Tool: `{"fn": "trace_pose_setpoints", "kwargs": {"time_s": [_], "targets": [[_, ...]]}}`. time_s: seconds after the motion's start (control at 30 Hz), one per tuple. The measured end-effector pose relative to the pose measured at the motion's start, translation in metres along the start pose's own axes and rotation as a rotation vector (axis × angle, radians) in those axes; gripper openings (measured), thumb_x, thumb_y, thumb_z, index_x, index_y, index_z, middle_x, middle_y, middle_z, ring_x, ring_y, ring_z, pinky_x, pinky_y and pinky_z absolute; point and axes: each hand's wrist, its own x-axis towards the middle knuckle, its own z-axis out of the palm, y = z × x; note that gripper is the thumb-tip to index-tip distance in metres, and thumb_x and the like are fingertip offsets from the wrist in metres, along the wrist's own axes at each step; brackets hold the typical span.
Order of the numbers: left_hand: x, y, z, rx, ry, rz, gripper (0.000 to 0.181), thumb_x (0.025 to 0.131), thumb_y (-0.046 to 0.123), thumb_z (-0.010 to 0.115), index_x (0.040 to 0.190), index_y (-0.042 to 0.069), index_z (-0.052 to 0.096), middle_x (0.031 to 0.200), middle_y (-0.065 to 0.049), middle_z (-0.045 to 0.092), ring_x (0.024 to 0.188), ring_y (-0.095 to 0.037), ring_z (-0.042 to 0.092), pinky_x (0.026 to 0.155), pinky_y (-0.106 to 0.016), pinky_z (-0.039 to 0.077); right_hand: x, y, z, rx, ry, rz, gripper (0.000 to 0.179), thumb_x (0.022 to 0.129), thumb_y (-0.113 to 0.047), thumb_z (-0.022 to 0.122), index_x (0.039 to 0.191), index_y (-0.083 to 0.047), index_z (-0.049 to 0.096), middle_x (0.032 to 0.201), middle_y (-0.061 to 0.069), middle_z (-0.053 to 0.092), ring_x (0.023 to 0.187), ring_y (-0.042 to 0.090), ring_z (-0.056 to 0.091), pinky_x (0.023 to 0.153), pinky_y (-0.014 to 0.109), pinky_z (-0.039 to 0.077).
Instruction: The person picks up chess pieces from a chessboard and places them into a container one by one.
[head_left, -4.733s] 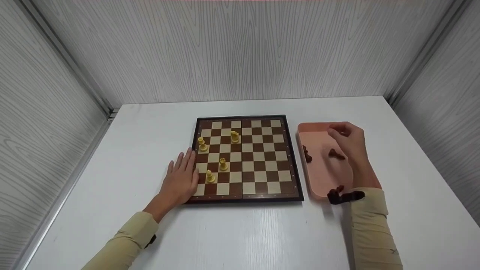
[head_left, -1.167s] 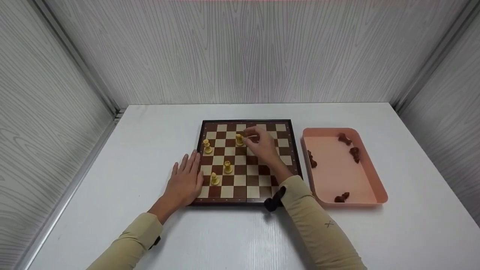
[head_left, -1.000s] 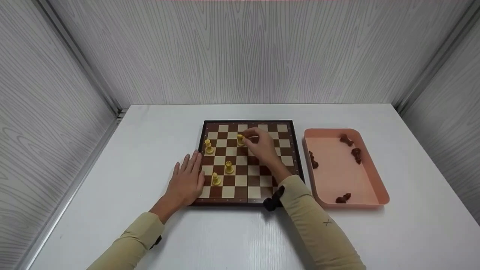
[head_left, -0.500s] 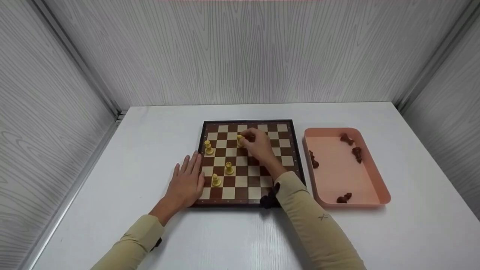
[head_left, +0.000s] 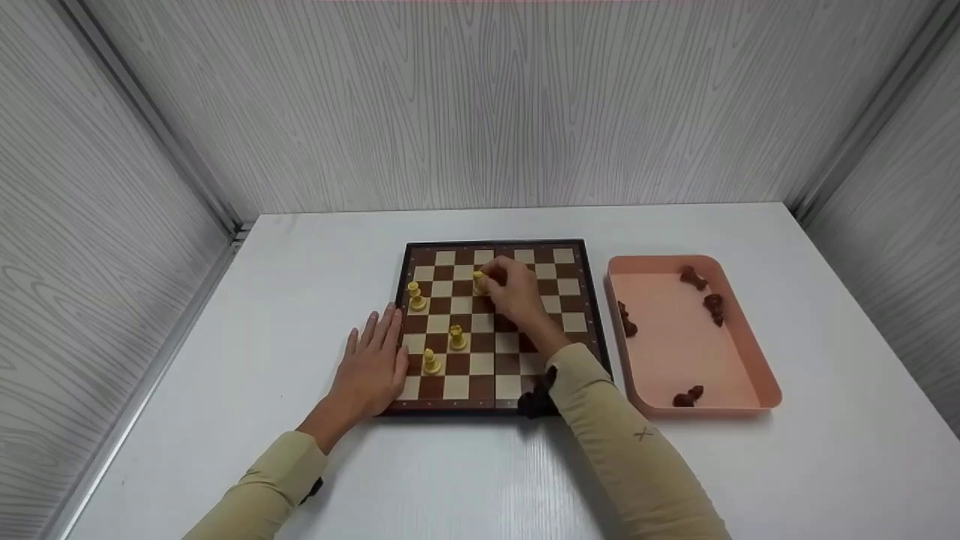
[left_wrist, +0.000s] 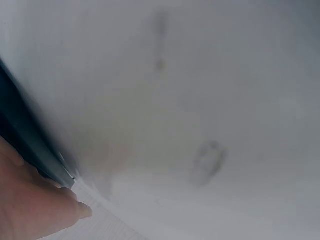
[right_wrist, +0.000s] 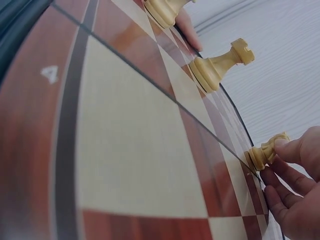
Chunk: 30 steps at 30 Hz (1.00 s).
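Note:
In the head view, my right hand (head_left: 516,291) reaches across the chessboard (head_left: 507,385) to a yellow knight (head_left: 478,283). Thumb and index finger pinch the knight (right_wrist: 264,152), which stands near the board's far side; my fingers hide part of it. Flat beside the left rim lies my left hand (head_left: 369,369), its straight fingertips right at the board's edge. Three other yellow pieces stand upright on the left half: a rook (head_left: 457,339), a smaller round-topped piece (head_left: 430,362) and a crown-topped one (head_left: 417,297).
Right of the board sits a pink tray (head_left: 757,367) holding several dark brown chess pieces (head_left: 714,309) lying on their sides. The white table (head_left: 450,480) is bounded behind by a grey wood-patterned wall (head_left: 517,105), with similar walls left and right.
My right hand has moved from over the tray leftward to the knight. In the last second its fingers have closed on the knight, which stays in place. The left hand has kept its place.

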Motion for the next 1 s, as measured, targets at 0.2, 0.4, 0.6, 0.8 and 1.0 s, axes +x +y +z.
{"fn": "trace_pose_setpoints", "kwargs": {"time_s": [0.2,0.4,0.6,0.8,1.0], "targets": [[0.002,0.002,0.000,0.015,-0.001,0.008,0.063,0.112,0.033,0.027,0.164,0.001,0.011,0.171,-0.016,0.008,0.156,-0.039,0.008,0.122,-0.060,0.010,-0.001,0.001,-0.004,0.020,0.049,0.002,0.013,0.099,-0.007,0.067,0.111,-0.002,0.072,0.111,0.012,0.070,0.101,0.024,0.065,0.089,0.038,0.053],[0.002,0.003,-0.002,0.017,-0.017,0.002,0.063,0.112,0.033,0.027,0.164,0.001,0.010,0.171,-0.016,0.006,0.156,-0.038,0.007,0.123,-0.060,0.009,-0.002,-0.002,-0.010,0.078,0.042,-0.011,0.015,0.099,-0.009,0.069,0.111,0.000,0.073,0.110,0.013,0.071,0.102,0.023,0.068,0.089,0.036,0.055],[0.003,0.003,-0.002,0.018,-0.025,0.003,0.064,0.112,0.034,0.027,0.164,0.001,0.010,0.171,-0.015,0.006,0.156,-0.039,0.007,0.122,-0.061,0.009,-0.006,-0.006,-0.017,0.101,0.021,-0.050,0.016,0.098,-0.010,0.070,0.111,-0.001,0.073,0.107,0.012,0.072,0.098,0.022,0.068,0.086,0.035,0.055],[0.003,0.002,0.000,0.011,-0.023,0.004,0.064,0.112,0.034,0.027,0.164,0.002,0.009,0.171,-0.015,0.006,0.156,-0.038,0.006,0.122,-0.061,0.009,-0.012,-0.007,-0.024,0.115,0.017,-0.075,0.016,0.097,-0.010,0.071,0.109,-0.001,0.073,0.104,0.010,0.072,0.095,0.020,0.068,0.085,0.034,0.055],[0.000,0.000,0.000,-0.006,-0.022,-0.006,0.063,0.112,0.033,0.027,0.164,0.002,0.009,0.171,-0.015,0.005,0.157,-0.038,0.006,0.122,-0.061,0.008,-0.018,-0.006,-0.026,0.098,0.007,-0.112,0.016,0.097,-0.013,0.072,0.108,-0.002,0.073,0.103,0.008,0.072,0.093,0.019,0.065,0.083,0.033,0.053]]}}
